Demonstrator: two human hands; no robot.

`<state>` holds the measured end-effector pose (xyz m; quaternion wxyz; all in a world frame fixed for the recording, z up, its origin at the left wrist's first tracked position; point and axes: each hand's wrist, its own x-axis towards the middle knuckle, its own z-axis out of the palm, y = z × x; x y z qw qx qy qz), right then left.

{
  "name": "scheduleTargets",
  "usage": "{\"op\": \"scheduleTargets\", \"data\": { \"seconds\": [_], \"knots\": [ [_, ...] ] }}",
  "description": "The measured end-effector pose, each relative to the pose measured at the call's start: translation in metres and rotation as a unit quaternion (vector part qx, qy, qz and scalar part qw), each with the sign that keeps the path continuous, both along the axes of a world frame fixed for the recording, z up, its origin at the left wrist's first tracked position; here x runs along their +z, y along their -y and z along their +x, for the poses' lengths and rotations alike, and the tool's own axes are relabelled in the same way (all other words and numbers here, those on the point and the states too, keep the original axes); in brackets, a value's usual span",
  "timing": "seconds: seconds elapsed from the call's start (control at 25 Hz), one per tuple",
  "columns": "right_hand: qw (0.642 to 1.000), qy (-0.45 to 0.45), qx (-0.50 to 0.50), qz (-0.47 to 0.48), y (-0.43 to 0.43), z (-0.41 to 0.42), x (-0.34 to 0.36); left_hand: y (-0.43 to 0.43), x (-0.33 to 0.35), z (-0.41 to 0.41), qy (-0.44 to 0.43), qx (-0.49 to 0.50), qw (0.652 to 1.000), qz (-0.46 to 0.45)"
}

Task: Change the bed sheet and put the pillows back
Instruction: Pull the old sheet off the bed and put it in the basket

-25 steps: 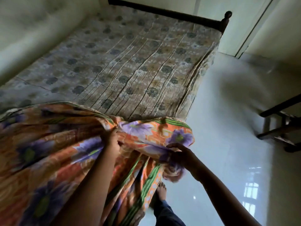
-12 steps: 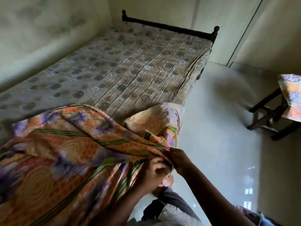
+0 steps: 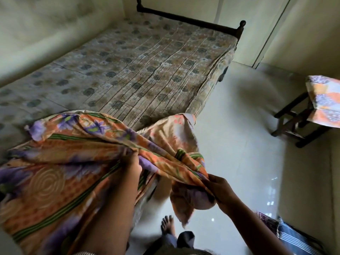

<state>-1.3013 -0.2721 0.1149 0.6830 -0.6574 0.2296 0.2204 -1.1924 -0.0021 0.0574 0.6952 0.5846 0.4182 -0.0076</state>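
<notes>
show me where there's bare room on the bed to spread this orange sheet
Free: the far mattress, bordered by the wall on the left, the dark rail at the end and the floor on the right. Crowded: the near end, where the orange sheet lies bunched, gripped by the left hand and right hand.

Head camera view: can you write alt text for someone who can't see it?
The left hand and right hand grip a bunched orange floral sheet at the near end of a patterned bed. Matching fabric sits on a stool.
</notes>
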Motion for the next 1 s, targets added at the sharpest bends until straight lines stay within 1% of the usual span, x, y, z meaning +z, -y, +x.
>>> {"op": "scheduleTargets", "data": {
  "seconds": [0.08,0.12,0.16,0.2,0.24,0.28,0.32,0.36,0.4,0.44,0.48,0.52,0.56,0.6,0.64,0.68,0.72,0.76,0.8,0.84,0.88,0.92,1.0],
  "knots": [
    [0.999,0.002,-0.016,-0.03,0.008,-0.005,-0.006,0.017,0.008,-0.013,0.094,-0.039,0.993,0.056],
    [0.999,0.006,-0.02,-0.033,0.011,-0.008,-0.007,0.036,0.021,-0.029,0.121,-0.076,0.989,0.043],
    [0.999,0.006,-0.024,-0.029,0.013,-0.01,-0.007,0.061,0.037,-0.046,0.152,-0.137,0.977,0.059],
    [1.0,0.001,-0.03,-0.009,0.014,-0.011,-0.006,0.084,0.044,-0.07,0.18,-0.206,0.959,0.078],
    [0.999,-0.014,-0.037,0.021,0.015,-0.013,-0.004,0.109,0.05,-0.098,0.184,-0.27,0.937,0.123],
    [0.997,-0.036,-0.038,0.048,0.015,-0.016,-0.001,0.133,0.053,-0.127,0.171,-0.327,0.914,0.166],
    [0.996,-0.061,-0.03,0.056,0.014,-0.02,0.002,0.152,0.054,-0.155,0.163,-0.383,0.883,0.215],
    [0.996,-0.074,-0.008,0.046,0.013,-0.026,0.002,0.166,0.056,-0.179,0.166,-0.427,0.851,0.257],
    [0.997,-0.071,0.017,0.02,0.013,-0.034,0.0,0.175,0.058,-0.201,0.193,-0.455,0.825,0.273],
    [0.998,-0.06,0.029,-0.006,0.014,-0.043,-0.003,0.173,0.057,-0.217,0.211,-0.47,0.815,0.264],
    [0.998,-0.047,0.026,-0.028,0.017,-0.052,-0.006,0.167,0.06,-0.226,0.207,-0.451,0.841,0.214],
    [0.999,-0.037,0.014,-0.037,0.021,-0.06,-0.009,0.157,0.061,-0.229,0.181,-0.371,0.897,0.155],
    [0.999,-0.023,0.0,-0.033,0.027,-0.068,-0.01,0.137,0.046,-0.229,0.115,-0.241,0.954,0.133],
    [1.0,-0.007,-0.014,-0.021,0.033,-0.074,-0.008,0.115,0.036,-0.227,0.02,-0.103,0.986,0.131],
    [1.0,0.002,-0.019,0.001,0.039,-0.08,-0.005,0.093,0.024,-0.227,-0.075,-0.012,0.992,0.101],
    [1.0,0.007,-0.014,0.023,0.044,-0.086,-0.001,0.074,0.009,-0.227,-0.129,0.027,0.991,0.032],
    [0.999,0.009,0.003,0.039,0.048,-0.093,0.002,0.059,-0.005,-0.227,-0.142,0.051,0.987,-0.057],
    [0.999,0.007,0.029,0.042,0.051,-0.1,0.004,0.05,-0.011,-0.225,-0.113,0.086,0.977,-0.158],
    [0.998,0.003,0.055,0.039,0.053,-0.107,0.006,0.046,-0.014,-0.219,-0.068,0.124,0.964,-0.223],
    [0.997,0.0,0.065,0.036,0.054,-0.114,0.006,0.045,-0.01,-0.214,-0.03,0.154,0.958,-0.241],
    [0.997,-0.001,0.063,0.039,0.054,-0.12,0.006,0.047,0.002,-0.206,-0.01,0.168,0.964,-0.206],
    [0.998,-0.003,0.051,0.036,0.053,-0.124,0.005,0.047,0.014,-0.197,0.007,0.167,0.974,-0.152],
    [1.0,-0.009,0.025,0.009,0.052,-0.129,0.0,0.051,0.033,-0.189,0.032,0.123,0.992,0.0]
  ]
}}
